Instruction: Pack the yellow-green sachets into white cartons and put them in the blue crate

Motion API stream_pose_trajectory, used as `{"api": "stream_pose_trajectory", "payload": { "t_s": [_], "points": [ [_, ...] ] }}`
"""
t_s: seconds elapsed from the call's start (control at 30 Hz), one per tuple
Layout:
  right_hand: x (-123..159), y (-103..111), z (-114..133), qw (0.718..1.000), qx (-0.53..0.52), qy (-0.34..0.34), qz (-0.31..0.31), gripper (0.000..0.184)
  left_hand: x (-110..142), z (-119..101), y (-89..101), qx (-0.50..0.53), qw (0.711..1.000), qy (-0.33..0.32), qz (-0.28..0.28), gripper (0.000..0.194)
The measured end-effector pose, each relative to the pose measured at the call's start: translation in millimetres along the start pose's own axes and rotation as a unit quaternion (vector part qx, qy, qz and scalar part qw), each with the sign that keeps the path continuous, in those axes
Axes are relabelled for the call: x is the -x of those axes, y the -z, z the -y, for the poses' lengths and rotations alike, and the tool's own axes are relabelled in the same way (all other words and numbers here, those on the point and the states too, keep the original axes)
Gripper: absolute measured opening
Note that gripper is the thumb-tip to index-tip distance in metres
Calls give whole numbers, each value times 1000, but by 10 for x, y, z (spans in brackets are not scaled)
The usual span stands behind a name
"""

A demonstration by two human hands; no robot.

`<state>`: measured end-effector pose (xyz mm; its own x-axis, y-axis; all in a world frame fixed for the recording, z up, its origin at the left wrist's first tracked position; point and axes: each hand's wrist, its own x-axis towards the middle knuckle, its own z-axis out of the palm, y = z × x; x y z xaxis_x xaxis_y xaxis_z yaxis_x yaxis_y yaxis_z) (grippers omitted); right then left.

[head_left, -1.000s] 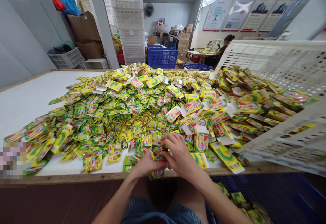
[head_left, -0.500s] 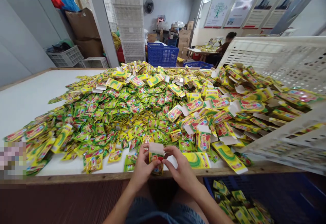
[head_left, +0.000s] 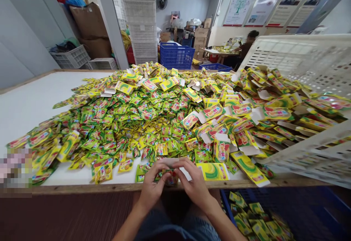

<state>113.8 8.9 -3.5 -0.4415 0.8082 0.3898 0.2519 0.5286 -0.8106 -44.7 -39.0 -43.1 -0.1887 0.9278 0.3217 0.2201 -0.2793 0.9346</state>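
Observation:
My left hand (head_left: 153, 185) and my right hand (head_left: 193, 183) meet at the table's front edge, both closed round one small yellow-green carton (head_left: 170, 175). Fingertips of both hands press on its white top flap. Just beyond them lies a big heap of yellow-green sachets (head_left: 142, 116) on the white table (head_left: 30, 105). Flat and part-folded cartons (head_left: 219, 149) lie to the right of my hands, spilling from a tipped white crate (head_left: 307, 61).
A blue crate (head_left: 274, 215) with filled cartons stands below the table edge at my right. Stacked white crates (head_left: 139, 18), a blue basket (head_left: 175, 55) and cardboard boxes stand behind the table. Another person sits at a far table (head_left: 216, 51).
The carton's white flap stood up half a second ago; now my fingers have folded it down flat. The hands have sunk slightly toward the table edge.

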Motion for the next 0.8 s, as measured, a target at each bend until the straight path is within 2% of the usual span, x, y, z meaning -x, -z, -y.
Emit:
{"api": "stream_pose_trajectory", "payload": {
  "t_s": [0.07,0.17,0.27,0.33,0.57,0.67,0.8],
  "points": [
    [4,-23,-10,999,-20,-12,-26,24,-15,-59,2,26,999,3,-24,18],
    [7,-13,-9,1000,-23,13,1,22,-31,-135,7,41,998,-10,-41,30],
    [24,12,-3,999,-4,43,14,18,-50,-187,46,-6,998,-64,15,19],
    [40,7,0,999,5,45,2,19,-62,-213,69,-18,996,-77,29,15],
    [5,-63,65,998,33,17,-53,7,-98,-293,25,18,1000,4,-15,13],
    [11,-63,46,997,42,21,-57,7,-107,-270,18,12,1000,-10,-19,11],
    [99,-136,-64,998,7,45,-48,17,-83,-178,49,5,999,-37,-14,14]
  ]
}}
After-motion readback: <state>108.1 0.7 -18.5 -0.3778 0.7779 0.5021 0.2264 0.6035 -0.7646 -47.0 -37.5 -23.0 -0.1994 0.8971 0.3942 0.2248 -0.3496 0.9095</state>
